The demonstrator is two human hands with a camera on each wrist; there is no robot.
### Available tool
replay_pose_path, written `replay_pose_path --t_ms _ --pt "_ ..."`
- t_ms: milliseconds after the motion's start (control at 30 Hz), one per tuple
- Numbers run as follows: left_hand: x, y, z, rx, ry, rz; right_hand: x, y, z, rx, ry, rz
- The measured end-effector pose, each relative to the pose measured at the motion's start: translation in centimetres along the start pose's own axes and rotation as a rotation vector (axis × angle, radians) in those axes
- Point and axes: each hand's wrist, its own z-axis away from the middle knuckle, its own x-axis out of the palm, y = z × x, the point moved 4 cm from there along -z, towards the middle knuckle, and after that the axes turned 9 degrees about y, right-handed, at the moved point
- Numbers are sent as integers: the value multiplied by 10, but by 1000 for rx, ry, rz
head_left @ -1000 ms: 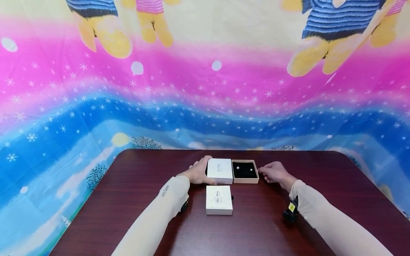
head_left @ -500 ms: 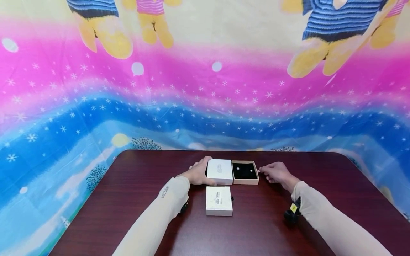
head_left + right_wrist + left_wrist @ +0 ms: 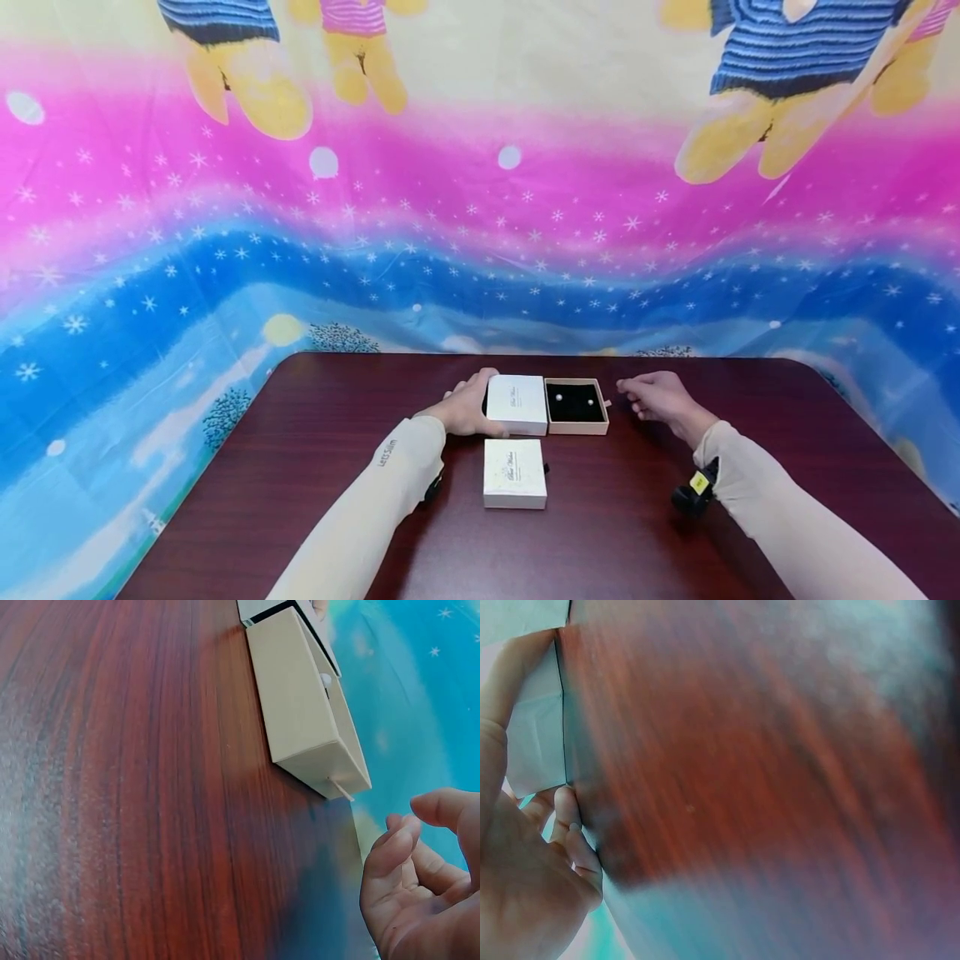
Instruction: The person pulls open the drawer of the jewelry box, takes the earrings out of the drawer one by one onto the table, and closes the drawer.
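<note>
My left hand (image 3: pixel 468 407) grips the white cardboard sleeve (image 3: pixel 516 404) of a jewellery box, thumb along the near side and fingers on the far side. Out of the sleeve's right end stands a cream drawer (image 3: pixel 292 690), pulled out. Inside it lies a black pad (image 3: pixel 573 412) bearing two pearl stud earrings (image 3: pixel 558 397). From the drawer's right end sticks a small pull tab (image 3: pixel 341 790). My right hand (image 3: pixel 663 400) hovers just right of that tab, apart from it, fingers loosely curled with nothing between thumb and forefinger in the right wrist view.
A second white box (image 3: pixel 513 473), with a dark tab at its right side, lies in front of the first. Both stand on a dark red wooden table (image 3: pixel 300 500). A printed cloth (image 3: pixel 480 217) hangs behind the table's far edge.
My right hand has let go of the drawer's pull tab and drawn back to the right. The left hand keeps its grip on the sleeve, and the drawer stays out.
</note>
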Motion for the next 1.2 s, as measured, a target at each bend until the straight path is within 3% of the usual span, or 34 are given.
replay_pose_path --t_ms 800,1200 --pt "-2 1 2 4 7 5 7 -31 6 -101 9 113" --pt "-2 2 4 -4 -9 -4 18 -35 10 -126 6 147"
